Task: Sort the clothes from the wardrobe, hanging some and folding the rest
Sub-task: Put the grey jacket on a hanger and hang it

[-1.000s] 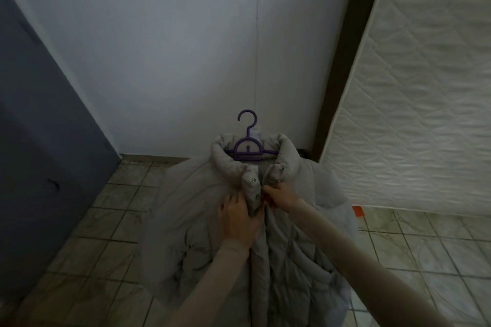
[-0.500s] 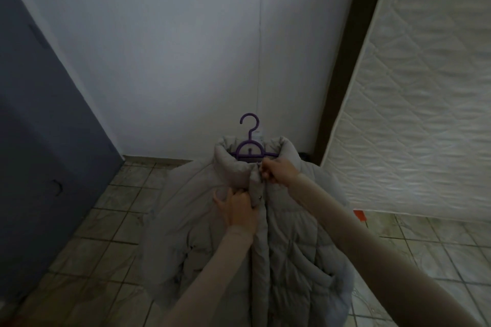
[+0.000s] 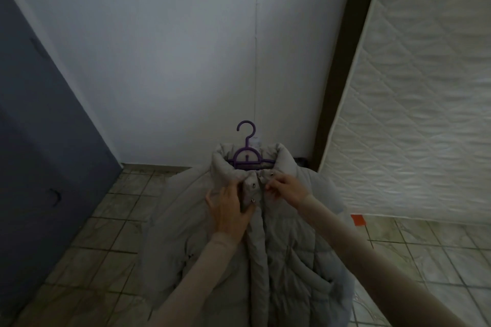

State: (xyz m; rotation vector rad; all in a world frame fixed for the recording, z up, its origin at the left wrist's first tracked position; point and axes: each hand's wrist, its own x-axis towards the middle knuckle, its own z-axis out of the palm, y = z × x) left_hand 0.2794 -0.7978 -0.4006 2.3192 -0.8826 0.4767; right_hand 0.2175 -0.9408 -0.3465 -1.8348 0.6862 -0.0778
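Sleeves: two, pale and long, reaching forward from the lower edge toward the collar.
Jacket (image 3: 279, 260): one, light grey, quilted and puffy, hanging front-on just under both hands; its front edges meet in a seam running down between them.
Left hand (image 3: 229, 210): one, fingers curled around the left front flap just below the collar, thumb over the flap edge; closed on the jacket.
Right hand (image 3: 287, 190): one, fingertips pinched on the right collar edge, directly across the seam from the left fingers; gripping the jacket.
Snaps (image 3: 253, 186): three small metal studs visible — two on the flap beside the left fingers, one just above the right fingertips.
Hanger (image 3: 248, 158): one, purple plastic, sitting inside the collar just beyond both sets of fingers, hook standing free above it.
Tiled floor (image 3: 106, 233): bare tiles to the left of the left hand and to the right beyond the right arm; open room on both sides.
Orange scrap (image 3: 357, 219): one, on the floor right of the right wrist.
Blue-grey panel (image 3: 39, 141): one, bounding the far left.
White wall (image 3: 172, 61): beyond the hanger hook.
Quilted mattress (image 3: 425, 114): one, upright, closing in the right side.
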